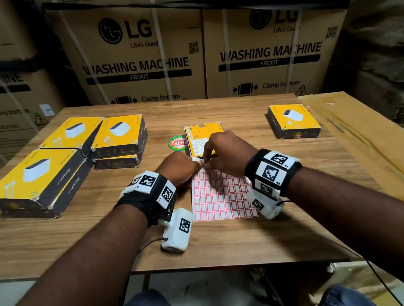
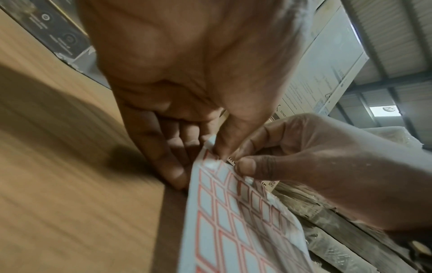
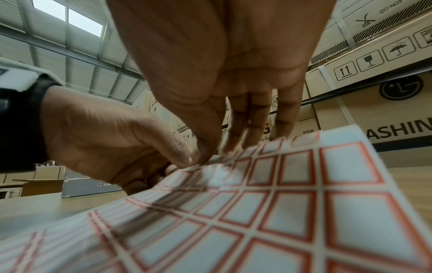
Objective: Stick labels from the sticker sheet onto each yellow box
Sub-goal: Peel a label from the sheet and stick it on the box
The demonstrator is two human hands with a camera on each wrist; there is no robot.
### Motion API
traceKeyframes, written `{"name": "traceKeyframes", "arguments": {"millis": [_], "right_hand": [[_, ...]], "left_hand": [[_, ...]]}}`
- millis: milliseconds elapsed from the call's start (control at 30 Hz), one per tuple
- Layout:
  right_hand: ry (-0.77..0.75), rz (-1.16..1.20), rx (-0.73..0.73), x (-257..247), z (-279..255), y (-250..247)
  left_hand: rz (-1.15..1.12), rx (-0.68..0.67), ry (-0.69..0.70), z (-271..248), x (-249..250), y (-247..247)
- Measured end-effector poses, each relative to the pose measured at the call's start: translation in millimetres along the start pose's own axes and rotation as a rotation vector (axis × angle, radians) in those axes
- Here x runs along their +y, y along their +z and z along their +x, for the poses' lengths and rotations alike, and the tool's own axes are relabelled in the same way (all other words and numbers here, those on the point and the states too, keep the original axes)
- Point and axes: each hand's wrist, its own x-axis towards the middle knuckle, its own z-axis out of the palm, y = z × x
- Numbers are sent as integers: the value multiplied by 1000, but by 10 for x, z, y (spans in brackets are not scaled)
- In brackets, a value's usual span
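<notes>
Both hands meet at the far left corner of the sticker sheet (image 1: pixel 222 196), which lies near the tabletop's (image 1: pixel 231 238) front edge. The left hand (image 1: pixel 177 167) pinches the corner; the right hand's (image 1: pixel 227 151) grip is clamped on a label there. Yellow "LAPCARE" boxes (image 1: pixel 38 178) sit along the left edge; behind stand cartons (image 1: pixel 138 59) reading "LG WASHING MACHINE FRONT".

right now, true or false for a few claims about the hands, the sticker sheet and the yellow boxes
1. Both hands work at the far edge of the sticker sheet. True.
2. The right hand rests flat on the table. False: its thumb and fingers pinch at a label on the sheet.
3. The left hand holds a yellow box. False: it pinches the sheet's corner.
4. One yellow box lies alone at the right. True.
5. The sheet's labels have red borders. True.
</notes>
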Motion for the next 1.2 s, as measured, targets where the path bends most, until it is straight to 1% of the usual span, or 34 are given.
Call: {"name": "traceKeyframes", "arguments": {"millis": [100,400,800,933,1033,1133,1200], "right_hand": [[-44,-19,-14,-15,-12,-8],[-46,66,-120,42,-28,-40],[-23,132,-147,80,-33,-56],[-28,149,-96,113,-19,-60],[0,137,-113,143,-19,-83],[23,106,-118,178,-11,-114],[35,50,-141,193,8,-153]], "left_hand": [[32,-7,-38,16,-4,0],[124,-25,-72,5,36,1],[166,4,-84,10,17,45],[184,1,-56,29,2,56],[195,-17,-34,47,-10,43],[299,52,19,1,37,-37],[434,115,99,-20,98,-113]]}}
